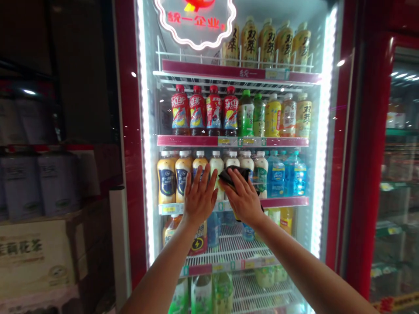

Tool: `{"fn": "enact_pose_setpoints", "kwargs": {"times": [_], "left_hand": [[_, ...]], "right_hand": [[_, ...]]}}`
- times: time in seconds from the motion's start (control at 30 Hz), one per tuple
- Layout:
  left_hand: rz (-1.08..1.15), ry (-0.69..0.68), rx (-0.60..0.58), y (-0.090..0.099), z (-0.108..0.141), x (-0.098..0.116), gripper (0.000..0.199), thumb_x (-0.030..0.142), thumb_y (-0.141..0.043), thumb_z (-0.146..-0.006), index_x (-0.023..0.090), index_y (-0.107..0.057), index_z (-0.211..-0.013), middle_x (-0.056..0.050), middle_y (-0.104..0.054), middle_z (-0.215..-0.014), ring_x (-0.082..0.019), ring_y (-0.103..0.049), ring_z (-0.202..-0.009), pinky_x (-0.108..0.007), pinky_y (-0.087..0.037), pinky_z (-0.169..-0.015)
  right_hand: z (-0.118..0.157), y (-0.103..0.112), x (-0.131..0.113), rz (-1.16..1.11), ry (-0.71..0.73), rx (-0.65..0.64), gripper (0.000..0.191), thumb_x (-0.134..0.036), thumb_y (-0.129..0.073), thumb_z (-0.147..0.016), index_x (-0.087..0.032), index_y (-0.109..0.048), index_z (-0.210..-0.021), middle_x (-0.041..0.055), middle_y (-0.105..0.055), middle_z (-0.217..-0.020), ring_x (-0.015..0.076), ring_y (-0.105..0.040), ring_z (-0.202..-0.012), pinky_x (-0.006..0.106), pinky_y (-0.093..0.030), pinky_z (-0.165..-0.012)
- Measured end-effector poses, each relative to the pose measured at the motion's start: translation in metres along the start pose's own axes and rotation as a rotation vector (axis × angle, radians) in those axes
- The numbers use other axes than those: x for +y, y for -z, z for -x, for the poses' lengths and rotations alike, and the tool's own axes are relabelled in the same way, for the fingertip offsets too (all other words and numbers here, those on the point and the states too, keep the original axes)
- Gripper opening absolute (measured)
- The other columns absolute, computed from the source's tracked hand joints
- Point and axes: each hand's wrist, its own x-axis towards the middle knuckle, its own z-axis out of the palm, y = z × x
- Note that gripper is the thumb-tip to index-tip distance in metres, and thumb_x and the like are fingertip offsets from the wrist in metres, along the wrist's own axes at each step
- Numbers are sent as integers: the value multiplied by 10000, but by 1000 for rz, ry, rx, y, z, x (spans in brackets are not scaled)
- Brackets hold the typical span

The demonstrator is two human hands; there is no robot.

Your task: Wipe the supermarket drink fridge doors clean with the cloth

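My left hand point(200, 196) lies flat against the glass door point(235, 237) of a lit drinks fridge, its fingers spread and nothing in it. To its right, my right hand point(244, 199) presses a dark cloth point(241, 171) on the same glass. The cloth is bunched under and around the fingertips, and part of it is hidden by the hand. Behind the glass, at the height of both hands, stands a row of bottles, among them a yellow-brown bottle with a dark label point(167, 179) and a blue bottle point(278, 176).
Red bottles point(214, 111) and a green bottle point(246, 114) stand on the shelf above. A neon sign point(196, 22) hangs at the top left of the door. Stacked cartons point(36, 257) are on the left; a second fridge point(397, 174) is on the right.
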Motion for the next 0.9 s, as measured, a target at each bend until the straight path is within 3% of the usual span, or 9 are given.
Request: {"fn": "enact_pose_setpoints", "kwargs": {"times": [0.1, 0.2, 0.33, 0.4, 0.53, 0.63, 0.73, 0.8, 0.9], "left_hand": [[27, 2, 0, 1, 0, 2, 755, 281, -473, -1018, 242, -63, -1651, -65, -157, -1706, -252, -125, -1589, -512, -34, -1324], [6, -9, -5, 3, 0, 2, 751, 279, -467, -1019, 208, -67, -1650, -78, -166, -1705, -245, -101, -1592, -497, -28, -1324], [-40, -19, 3, 5, 0, 2, 730, 271, -448, -1026, 172, -77, -1648, -86, -210, -1695, -231, -98, -1593, -478, -38, -1326], [-44, -18, -2, 5, 1, 1, 730, 270, -439, -1030, 172, -64, -1648, -85, -228, -1690, -231, -114, -1591, -488, -64, -1325], [-63, -1, -33, 5, 2, 2, 747, 281, -430, -1032, 194, -17, -1648, -77, -226, -1690, -238, -130, -1589, -514, -102, -1320], [-92, 7, -47, 4, 3, 4, 747, 290, -425, -1033, 193, -10, -1647, -77, -224, -1692, -243, -135, -1588, -515, -103, -1319], [-107, 10, -58, 4, 4, 4, 752, 299, -429, -1028, 187, -17, -1647, -79, -220, -1695, -245, -142, -1588, -513, -109, -1320], [-106, 12, -59, 3, 5, 4, 748, 293, -420, -1026, 190, -17, -1648, -73, -211, -1696, -241, -135, -1589, -512, -106, -1321], [-97, 14, -55, 2, 6, 4, 738, 290, -415, -1026, 190, -31, -1648, -68, -204, -1695, -237, -118, -1591, -512, -94, -1322]], "right_hand": [[15, 10, 21, 12, 14, 0, 499, -209, -538, -1006, -376, -521, -1476, 46, -443, -1614, 260, -409, -1496, 467, -418, -1178], [-6, 12, 35, -9, -139, 85, 524, -198, -493, -1016, -353, -477, -1516, 66, -389, -1643, 300, -370, -1515, 518, -420, -1174], [-48, 1, 20, -42, -235, 165, 584, -200, -453, -1022, -312, -363, -1589, 110, -330, -1666, 335, -319, -1536, 593, -386, -1188], [-52, -4, 6, -43, -207, 149, 615, -188, -465, -1014, -309, -331, -1602, 124, -349, -1655, 329, -327, -1533, 594, -386, -1184], [-11, -1, -2, -55, -23, 47, 612, -176, -510, -987, -329, -393, -1567, 108, -392, -1637, 302, -368, -1516, 544, -379, -1186], [38, 6, 13, -43, 118, -6, 519, -186, -531, -974, -328, -525, -1473, 95, -455, -1602, 290, -438, -1476, 506, -363, -1192], [68, 12, 35, -38, 87, 20, 450, -169, -531, -968, -323, -616, -1382, 89, -520, -1555, 287, -516, -1417, 478, -372, -1182], [64, 13, 45, -67, 35, 53, 431, -163, -532, -969, -334, -640, -1350, 71, -538, -1542, 284, -531, -1404, 467, -396, -1167], [29, 9, 42, -163, -86, 160, 394, -175, -519, -978, -326, -660, -1314, 55, -520, -1555, 291, -485, -1441, 486, -443, -1138]]}}
